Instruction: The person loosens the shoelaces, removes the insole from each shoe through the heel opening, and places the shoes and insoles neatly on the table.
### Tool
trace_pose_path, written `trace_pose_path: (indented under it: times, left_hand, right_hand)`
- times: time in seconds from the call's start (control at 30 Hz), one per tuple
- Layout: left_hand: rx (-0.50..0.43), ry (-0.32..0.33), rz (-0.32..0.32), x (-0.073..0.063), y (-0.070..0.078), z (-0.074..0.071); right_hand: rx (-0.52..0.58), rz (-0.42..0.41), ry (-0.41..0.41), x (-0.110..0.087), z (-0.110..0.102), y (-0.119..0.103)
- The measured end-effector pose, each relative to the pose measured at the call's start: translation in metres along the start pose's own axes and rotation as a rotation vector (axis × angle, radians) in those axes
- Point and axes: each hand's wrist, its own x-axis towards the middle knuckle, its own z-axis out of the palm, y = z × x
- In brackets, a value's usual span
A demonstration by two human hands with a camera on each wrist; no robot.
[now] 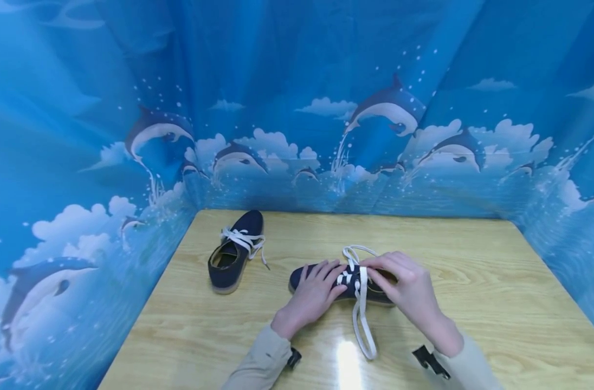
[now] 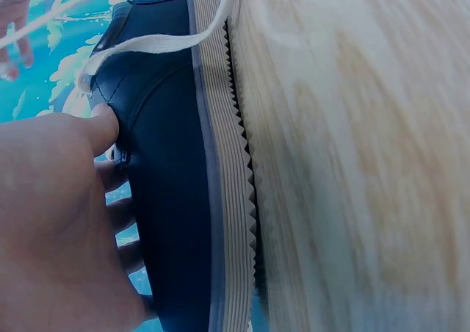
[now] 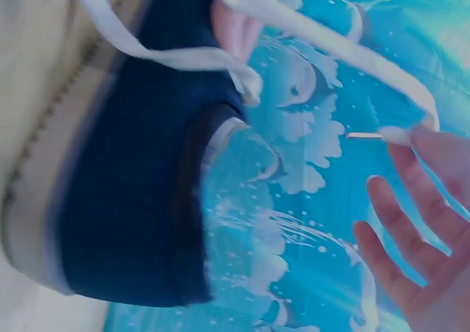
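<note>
A dark navy lace-up shoe (image 1: 375,295) lies sole-down with its toe to the left. My left hand (image 1: 312,292) holds its front part, fingers across the top and thumb (image 2: 105,128) against the near side by the eyelets. Over the shoe's opening, my right hand (image 1: 408,284) pinches a white shoelace (image 1: 363,287) between thumb and forefinger. The metal lace tip (image 3: 363,135) sticks out of that pinch in the right wrist view, the other fingers spread. This lace hangs in a long loop over the near side; another lace loop (image 1: 352,249) lies on the far side.
A matching navy shoe (image 1: 228,273) stands at the table's back left, toe pointing away, its white laces (image 1: 243,238) loose over the side. The wood-grain table (image 1: 472,281) is bordered at the back and sides by a blue dolphin-print curtain (image 1: 297,108).
</note>
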Motion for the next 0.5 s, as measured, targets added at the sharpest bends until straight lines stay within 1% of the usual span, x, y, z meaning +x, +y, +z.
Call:
trace_pose_path:
  times: [0.1,0.27,0.37,0.5]
  left_hand:
    - [0.005,-0.002,-0.001,0.0,0.0,0.0]
    - [0.015,0.013,0.003,0.0,0.0,0.0]
    - [0.011,0.016,0.006,-0.001,0.0,0.0]
    - [-0.001,0.005,0.003,-0.001,0.0,-0.001]
  right_hand:
    - [-0.013,0.001,-0.055,-0.01,0.005,-0.003]
    - [-0.051,0.012,-0.107,-0.026,0.014,-0.004]
    - [-0.069,0.004,-0.137,-0.034,0.018,-0.003]
    - [-0.078,-0.022,-0.174,-0.042,0.022,-0.003]
